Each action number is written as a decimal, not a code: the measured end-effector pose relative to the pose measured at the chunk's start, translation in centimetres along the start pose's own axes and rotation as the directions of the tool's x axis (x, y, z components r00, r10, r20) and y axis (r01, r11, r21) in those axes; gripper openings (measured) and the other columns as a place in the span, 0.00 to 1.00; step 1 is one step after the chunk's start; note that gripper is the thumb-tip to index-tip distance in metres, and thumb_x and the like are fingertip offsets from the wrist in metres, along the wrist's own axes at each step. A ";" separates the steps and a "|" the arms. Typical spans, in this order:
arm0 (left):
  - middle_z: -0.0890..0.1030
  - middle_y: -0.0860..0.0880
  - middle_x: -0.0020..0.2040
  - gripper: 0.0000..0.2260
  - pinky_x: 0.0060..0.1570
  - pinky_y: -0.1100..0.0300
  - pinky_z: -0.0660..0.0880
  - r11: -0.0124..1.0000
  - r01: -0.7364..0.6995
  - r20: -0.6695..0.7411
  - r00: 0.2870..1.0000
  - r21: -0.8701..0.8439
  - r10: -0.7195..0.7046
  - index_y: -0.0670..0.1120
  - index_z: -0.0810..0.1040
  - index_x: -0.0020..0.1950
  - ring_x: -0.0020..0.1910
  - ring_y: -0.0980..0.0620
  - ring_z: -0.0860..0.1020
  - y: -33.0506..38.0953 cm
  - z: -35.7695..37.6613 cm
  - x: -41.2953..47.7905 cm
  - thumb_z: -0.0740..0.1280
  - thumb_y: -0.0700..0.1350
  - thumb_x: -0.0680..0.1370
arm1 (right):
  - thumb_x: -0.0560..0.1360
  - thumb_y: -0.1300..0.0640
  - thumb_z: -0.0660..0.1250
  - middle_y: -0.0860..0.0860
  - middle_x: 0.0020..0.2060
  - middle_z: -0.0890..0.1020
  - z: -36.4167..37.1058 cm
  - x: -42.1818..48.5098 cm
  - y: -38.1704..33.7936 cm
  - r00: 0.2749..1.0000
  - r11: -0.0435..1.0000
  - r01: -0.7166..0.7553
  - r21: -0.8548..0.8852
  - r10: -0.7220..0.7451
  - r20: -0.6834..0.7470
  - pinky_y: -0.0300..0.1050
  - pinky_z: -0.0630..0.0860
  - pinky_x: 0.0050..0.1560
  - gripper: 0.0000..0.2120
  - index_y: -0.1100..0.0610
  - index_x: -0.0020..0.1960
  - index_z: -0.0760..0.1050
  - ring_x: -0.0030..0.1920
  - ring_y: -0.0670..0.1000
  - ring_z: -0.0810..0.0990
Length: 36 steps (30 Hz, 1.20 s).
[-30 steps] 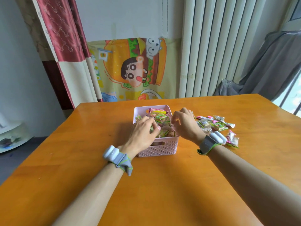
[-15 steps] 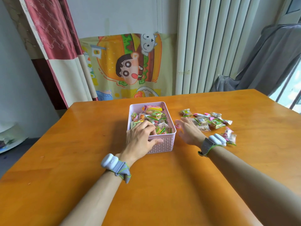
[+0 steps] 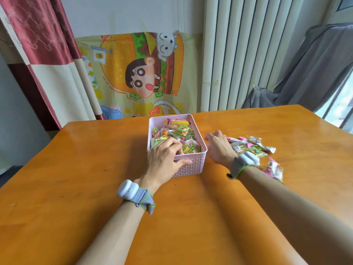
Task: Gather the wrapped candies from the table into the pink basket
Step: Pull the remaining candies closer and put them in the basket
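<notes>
Gathering is well under way, we judge: the pink basket (image 3: 191,165) sits near the middle of the tabletop (image 3: 76,188) and already holds a thick heap of wrapped candies (image 3: 180,131), piled close to its rim. What is left lies to the right of it: a loose cluster of candies (image 3: 252,148) on the bare wood just beside the basket, and a couple more (image 3: 273,168) a little nearer to us, next to our right wrist. So we reckon most of the work is done, with a handful or two to go.

Our left hand (image 3: 164,159) steadies the basket at its near left corner: the fingers curl over the rim onto the candies inside and the thumb presses the outer wall, so it is clamped on the basket. Our right hand (image 3: 219,148) is low over the tabletop between the basket and the loose cluster, back turned up, fingers reaching forward and loosely spread; we see no candy in it, though the palm is hidden from us.

Both wrists wear grey straps carrying white trackers (image 3: 127,189). Behind the tabletop hang a cartoon burger cloth (image 3: 137,73), a red and cream curtain (image 3: 38,35), pale vertical blinds (image 3: 248,54) and a grey drape (image 3: 315,64).
</notes>
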State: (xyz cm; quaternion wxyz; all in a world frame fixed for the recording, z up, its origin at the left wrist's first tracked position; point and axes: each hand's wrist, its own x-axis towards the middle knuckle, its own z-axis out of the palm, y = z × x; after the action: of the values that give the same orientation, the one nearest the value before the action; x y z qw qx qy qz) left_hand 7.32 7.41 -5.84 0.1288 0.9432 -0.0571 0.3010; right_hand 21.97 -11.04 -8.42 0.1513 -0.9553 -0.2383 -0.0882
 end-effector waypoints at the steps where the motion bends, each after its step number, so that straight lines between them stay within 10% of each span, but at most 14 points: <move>1: 0.79 0.58 0.49 0.20 0.35 0.57 0.68 1.000 0.001 -0.005 1.000 0.002 -0.001 0.52 0.75 0.38 0.49 0.56 0.78 0.0 0.3 0.3 0.72 0.67 0.68 | 0.77 0.65 0.60 0.64 0.62 0.71 -0.1 0.5 0.3 1.000 1.000 -0.018 -0.008 0.018 -0.023 0.55 0.73 0.58 0.15 0.60 0.63 0.73 0.60 0.68 0.73; 6: 0.80 0.58 0.49 0.20 0.34 0.58 0.64 1.000 -0.010 -0.032 0.999 0.015 0.010 0.51 0.75 0.37 0.47 0.56 0.79 0.1 1.3 1.4 0.74 0.66 0.67 | 0.74 0.70 0.59 0.69 0.63 0.70 -0.1 2.6 1.3 0.998 0.997 -0.050 -0.063 0.047 -0.040 0.54 0.71 0.56 0.07 0.59 0.46 0.70 0.64 0.69 0.71; 20: 0.79 0.57 0.51 0.19 0.39 0.55 0.75 0.999 -0.003 -0.004 1.000 0.045 0.004 0.51 0.75 0.38 0.50 0.54 0.79 0.1 1.4 1.4 0.74 0.65 0.68 | 0.80 0.64 0.55 0.56 0.54 0.77 0.6 2.4 0.3 0.983 0.937 0.158 -0.312 -0.118 0.142 0.57 0.66 0.61 0.14 0.56 0.63 0.69 0.60 0.61 0.71; 27: 0.74 0.62 0.65 0.22 0.43 0.58 0.70 0.985 -0.093 0.088 0.993 0.144 0.081 0.64 0.71 0.68 0.61 0.56 0.73 -0.2 1.4 1.0 0.69 0.63 0.74 | 0.78 0.56 0.64 0.62 0.47 0.83 -1.8 1.4 -0.3 0.997 0.993 0.080 0.092 -0.082 0.016 0.52 0.73 0.47 0.10 0.59 0.57 0.74 0.51 0.66 0.78; 36: 0.80 0.58 0.59 0.25 0.58 0.51 0.67 0.969 -0.004 0.079 0.997 0.249 -0.016 0.58 0.77 0.63 0.59 0.51 0.75 0.2 1.0 1.5 0.66 0.69 0.71 | 0.75 0.61 0.68 0.44 0.35 0.80 -4.9 0.3 -1.4 0.955 0.868 0.025 0.497 0.126 -0.269 0.33 0.73 0.32 0.10 0.56 0.56 0.76 0.35 0.49 0.80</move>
State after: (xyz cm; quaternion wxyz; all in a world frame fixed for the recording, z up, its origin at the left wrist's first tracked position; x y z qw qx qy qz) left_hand 9.06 6.93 -5.73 0.0081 0.9634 -0.0210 0.2670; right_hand 21.10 -11.34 -3.41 0.4265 -0.8667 -0.2026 -0.1606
